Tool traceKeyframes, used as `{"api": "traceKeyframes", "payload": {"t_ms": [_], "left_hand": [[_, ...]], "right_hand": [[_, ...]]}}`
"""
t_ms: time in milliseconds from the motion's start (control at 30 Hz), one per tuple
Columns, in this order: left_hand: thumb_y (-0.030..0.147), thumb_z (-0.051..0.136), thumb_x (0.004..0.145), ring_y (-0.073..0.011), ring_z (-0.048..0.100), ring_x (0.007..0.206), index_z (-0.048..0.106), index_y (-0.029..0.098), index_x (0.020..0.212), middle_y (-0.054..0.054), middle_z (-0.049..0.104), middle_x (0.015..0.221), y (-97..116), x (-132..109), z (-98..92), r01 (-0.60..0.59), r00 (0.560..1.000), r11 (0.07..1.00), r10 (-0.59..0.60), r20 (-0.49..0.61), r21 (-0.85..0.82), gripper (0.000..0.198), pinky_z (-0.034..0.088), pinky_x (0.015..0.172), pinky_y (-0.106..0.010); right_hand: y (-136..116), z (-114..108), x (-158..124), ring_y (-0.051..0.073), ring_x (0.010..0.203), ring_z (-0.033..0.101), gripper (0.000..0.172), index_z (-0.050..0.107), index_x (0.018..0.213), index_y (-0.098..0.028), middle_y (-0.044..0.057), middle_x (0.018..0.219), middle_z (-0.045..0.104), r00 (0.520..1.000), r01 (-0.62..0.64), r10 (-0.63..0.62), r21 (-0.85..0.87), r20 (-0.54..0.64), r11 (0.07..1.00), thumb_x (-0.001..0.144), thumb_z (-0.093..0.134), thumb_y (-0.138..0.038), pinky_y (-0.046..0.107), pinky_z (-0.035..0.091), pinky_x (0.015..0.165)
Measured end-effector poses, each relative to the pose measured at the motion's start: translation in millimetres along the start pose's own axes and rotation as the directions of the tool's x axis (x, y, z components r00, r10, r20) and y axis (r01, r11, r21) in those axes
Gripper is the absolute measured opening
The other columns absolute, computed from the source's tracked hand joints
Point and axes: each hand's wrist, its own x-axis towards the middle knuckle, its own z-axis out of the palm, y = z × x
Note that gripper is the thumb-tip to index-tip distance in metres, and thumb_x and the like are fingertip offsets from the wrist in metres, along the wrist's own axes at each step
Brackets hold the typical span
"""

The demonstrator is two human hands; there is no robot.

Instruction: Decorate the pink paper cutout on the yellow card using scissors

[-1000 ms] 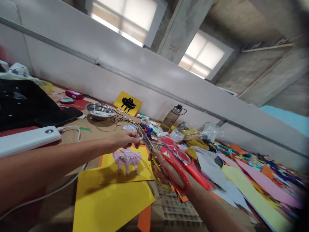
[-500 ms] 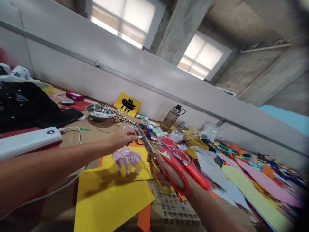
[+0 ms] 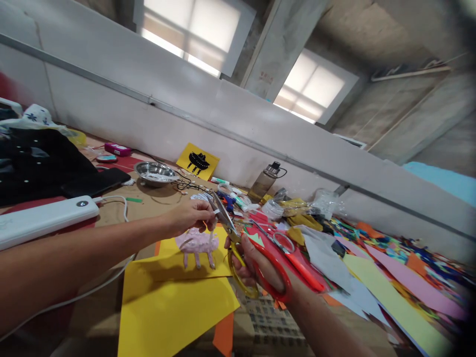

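Note:
My left hand pinches a thin white strip, whose end reaches the scissor blades. A pale piece hangs below the fingers; it may be part of the same strip. My right hand grips large scissors with one red and one yellow handle loop. The blades point up and left, slightly apart near the left fingertips. Beneath the left hand, a pink cutout with leg-like strips lies on yellow paper. Its top is partly covered by the hand.
A metal bowl and a black cutout on a yellow card are at the back. A bottle stands by the wall. Red-handled scissors and paper scraps crowd the right. A white power bank with cable lies left.
My left hand has come down slightly, and a pale piece now shows hanging below its fingers over the pink cutout. My right hand still grips the scissors in nearly the same place.

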Motion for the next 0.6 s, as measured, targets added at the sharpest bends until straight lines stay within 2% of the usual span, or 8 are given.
{"api": "traceKeyframes", "payload": {"t_ms": [100, 200, 367, 500, 600], "left_hand": [[0.028, 0.061, 0.074, -0.0077, 0.05, 0.047, 0.051, 0.012, 0.063, -0.004, 0.061, 0.057, -0.8, -0.7, -0.2, 0.003, 0.999, 1.0, -0.003, 0.038, -0.002, 0.021, 0.032, 0.044, -0.021], [0.028, 0.062, 0.073, -0.0112, 0.057, 0.055, 0.053, 0.012, 0.065, -0.005, 0.063, 0.062, -1.2, -0.9, 0.5, 0.024, 0.999, 1.0, -0.023, 0.043, -0.011, 0.02, 0.037, 0.047, -0.022], [0.031, 0.062, 0.074, -0.0145, 0.062, 0.068, 0.056, 0.012, 0.067, -0.008, 0.067, 0.07, -2.7, 1.2, -1.3, 0.007, 0.999, 0.999, -0.009, 0.041, 0.044, 0.021, 0.045, 0.064, -0.028], [0.03, 0.064, 0.072, -0.0133, 0.061, 0.067, 0.058, 0.012, 0.067, -0.007, 0.069, 0.074, -0.2, 1.2, -3.0, -0.007, 1.0, 0.986, 0.01, -0.02, 0.168, 0.019, 0.044, 0.067, -0.029], [0.027, 0.064, 0.07, -0.0142, 0.061, 0.071, 0.061, 0.013, 0.068, -0.004, 0.067, 0.073, 3.6, 0.1, -3.7, -0.038, 0.999, 0.973, 0.043, -0.018, 0.228, 0.015, 0.043, 0.07, -0.029]], "right_hand": [[2.7, -0.2, 3.4, 0.003, 0.046, 0.03, 0.053, 0.048, 0.092, -0.022, -0.005, 0.064, 0.042, 0.985, -0.135, 0.11, 0.202, 0.131, 0.97, 0.07, 0.049, -0.07, 0.016, 0.018, 0.041], [3.6, 1.4, 4.9, 0.003, 0.045, 0.026, 0.051, 0.048, 0.092, -0.022, -0.006, 0.062, 0.041, 0.982, -0.14, 0.102, 0.254, 0.157, 0.957, 0.07, 0.05, -0.069, 0.016, 0.014, 0.041], [0.9, 5.6, 2.9, 0.002, 0.044, 0.024, 0.048, 0.047, 0.091, -0.022, -0.007, 0.061, 0.041, 0.986, -0.109, 0.068, 0.281, 0.153, 0.954, 0.072, 0.05, -0.066, 0.016, 0.013, 0.041], [-1.5, 7.2, 0.6, 0.002, 0.043, 0.023, 0.046, 0.048, 0.087, -0.021, -0.007, 0.06, 0.041, 0.989, -0.115, 0.082, 0.285, 0.124, 0.952, 0.072, 0.052, -0.065, 0.016, 0.011, 0.04], [-1.9, 7.6, -1.2, 0.002, 0.043, 0.024, 0.049, 0.05, 0.088, -0.02, -0.006, 0.06, 0.042, 0.987, -0.149, 0.127, 0.286, 0.094, 0.946, 0.07, 0.054, -0.065, 0.015, 0.011, 0.04]]}}
